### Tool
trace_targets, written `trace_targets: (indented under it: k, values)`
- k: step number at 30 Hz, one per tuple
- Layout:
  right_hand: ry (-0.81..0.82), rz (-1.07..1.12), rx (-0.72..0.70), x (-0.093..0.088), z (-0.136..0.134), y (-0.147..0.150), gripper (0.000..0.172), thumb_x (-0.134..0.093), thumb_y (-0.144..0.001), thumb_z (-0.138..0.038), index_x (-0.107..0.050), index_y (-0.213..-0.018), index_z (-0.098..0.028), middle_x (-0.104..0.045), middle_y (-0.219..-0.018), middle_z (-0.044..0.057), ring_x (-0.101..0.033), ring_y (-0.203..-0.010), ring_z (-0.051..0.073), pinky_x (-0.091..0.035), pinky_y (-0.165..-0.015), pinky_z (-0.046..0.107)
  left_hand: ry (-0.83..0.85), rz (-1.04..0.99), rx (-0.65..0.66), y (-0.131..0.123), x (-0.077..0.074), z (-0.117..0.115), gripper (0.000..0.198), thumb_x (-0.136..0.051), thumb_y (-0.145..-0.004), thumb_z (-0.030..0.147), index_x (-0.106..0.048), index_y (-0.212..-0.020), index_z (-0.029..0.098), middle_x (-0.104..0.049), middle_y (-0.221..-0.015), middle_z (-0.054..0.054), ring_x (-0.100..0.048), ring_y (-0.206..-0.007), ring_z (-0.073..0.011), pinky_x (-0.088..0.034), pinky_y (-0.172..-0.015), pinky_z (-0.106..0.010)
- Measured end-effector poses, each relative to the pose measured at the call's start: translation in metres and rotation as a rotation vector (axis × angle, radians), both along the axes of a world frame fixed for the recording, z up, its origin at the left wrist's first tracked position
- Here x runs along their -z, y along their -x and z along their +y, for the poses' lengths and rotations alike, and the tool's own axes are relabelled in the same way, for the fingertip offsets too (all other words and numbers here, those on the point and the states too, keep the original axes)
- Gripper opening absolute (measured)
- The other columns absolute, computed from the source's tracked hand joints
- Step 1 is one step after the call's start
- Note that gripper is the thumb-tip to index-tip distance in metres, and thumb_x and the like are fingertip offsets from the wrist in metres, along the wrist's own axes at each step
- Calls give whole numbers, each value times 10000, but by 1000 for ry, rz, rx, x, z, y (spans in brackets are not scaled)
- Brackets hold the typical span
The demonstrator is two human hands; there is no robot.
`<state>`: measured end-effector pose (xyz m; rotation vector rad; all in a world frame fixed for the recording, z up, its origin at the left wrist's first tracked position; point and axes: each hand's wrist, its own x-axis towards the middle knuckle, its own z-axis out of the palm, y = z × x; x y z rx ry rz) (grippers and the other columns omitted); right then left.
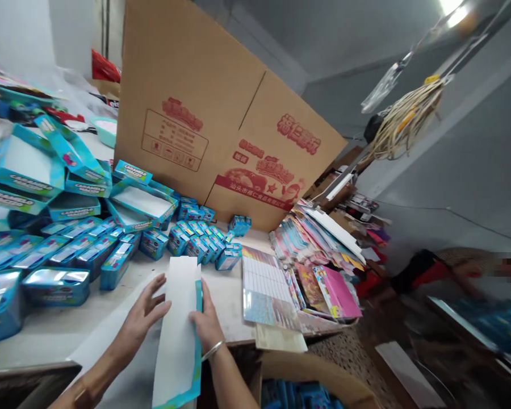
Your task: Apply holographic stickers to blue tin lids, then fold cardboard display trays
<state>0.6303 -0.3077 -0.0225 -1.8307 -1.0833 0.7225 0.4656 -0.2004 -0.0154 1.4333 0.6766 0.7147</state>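
A long blue-edged carton piece (176,335) with a white face lies near the table's front edge. My right hand (208,321) grips its right side, thumb on the white face and fingers behind the blue edge. On the left, my left hand (147,312) is beside the piece with its fingers apart, holding nothing. Beyond both hands stand rows of small blue boxes (196,241). Larger wrapped blue boxes (57,287) are lined up at the left, and open blue trays (142,199) with white insides are piled behind them.
A big brown cardboard sheet (221,113) stands upright at the back. Stacks of printed sheets (268,284) and booklets (334,289) lie at the right. An open carton (323,369) below the edge holds blue packs. Another person's arm (468,278) shows at far right.
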Motion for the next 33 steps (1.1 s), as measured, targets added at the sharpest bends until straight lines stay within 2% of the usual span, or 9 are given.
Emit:
trace_targets:
  k: [3,6,8,12,17,21,24,26,33]
  values:
    - [-87,150,63,14,13,3,789,-449,-792,-101,-189,-1532,-191,-574,-1382,97,-620,-1189,204,-540,-942,339,-3,-27,169,-5,13,7,742,-429,-874,387,-202,-1569,262,-264,-1649,-67,-298,-1476,-341,-371,-1148,-505]
    - [-102,29,121,16,27,0,554,-453,-887,-172,-378,-1436,-174,-600,-1339,90,-605,-1192,190,-517,-960,313,33,4,238,-6,20,26,654,-390,-865,403,-395,-1491,213,-434,-1562,-94,-485,-1357,-354,-491,-1039,-490]
    - [-76,-75,149,17,37,1,325,-376,-975,-252,-565,-1228,-172,-666,-1189,88,-630,-1105,197,-517,-940,321,-25,47,153,-10,26,36,528,-432,-838,442,-635,-1247,175,-586,-1420,-115,-526,-1311,-359,-459,-1067,-498]
    - [-28,-212,246,26,55,12,460,-210,-1039,-344,-592,-831,-192,-644,-999,123,-614,-972,224,-497,-911,348,-146,108,-71,-22,37,39,377,-558,-779,488,-745,-857,170,-702,-1193,-137,-522,-1302,-353,-342,-1156,-478]
    - [58,-363,289,33,60,18,555,-27,-1031,-264,-562,-1091,-127,-622,-982,150,-590,-905,214,-498,-837,327,-100,70,-239,-27,35,23,618,-537,-871,559,-547,-1330,145,-688,-1171,-115,-634,-1128,-273,-476,-1017,-406]
    - [97,-476,40,16,53,-1,525,-104,-1051,-248,-611,-1142,-149,-662,-994,101,-619,-930,173,-495,-821,269,-92,51,-171,-25,31,27,750,-516,-887,606,-406,-1453,126,-718,-939,-60,-697,-936,-246,-544,-870,-368]
    - [145,-594,-264,-5,50,-20,255,-500,-986,-377,-696,-1049,-227,-695,-985,33,-649,-946,168,-493,-828,254,-106,99,-57,-28,36,35,730,-505,-861,657,-530,-1343,109,-715,-1132,-143,-697,-1032,-276,-557,-883,-380]
    - [200,-699,-410,-16,55,-24,237,-658,-883,-389,-703,-1047,-225,-708,-996,47,-663,-957,212,-495,-859,318,-129,121,-31,-32,40,39,717,-505,-848,667,-568,-1298,112,-670,-1278,-173,-667,-1131,-290,-527,-971,-404]
    - [410,-952,-512,-29,86,10,198,-568,-866,-131,-638,-1049,-104,-726,-989,151,-696,-981,277,-501,-881,469,-292,345,95,-25,33,61,703,-463,-799,660,-650,-1230,136,-691,-1280,-160,-592,-1239,-369,-456,-1060,-508]
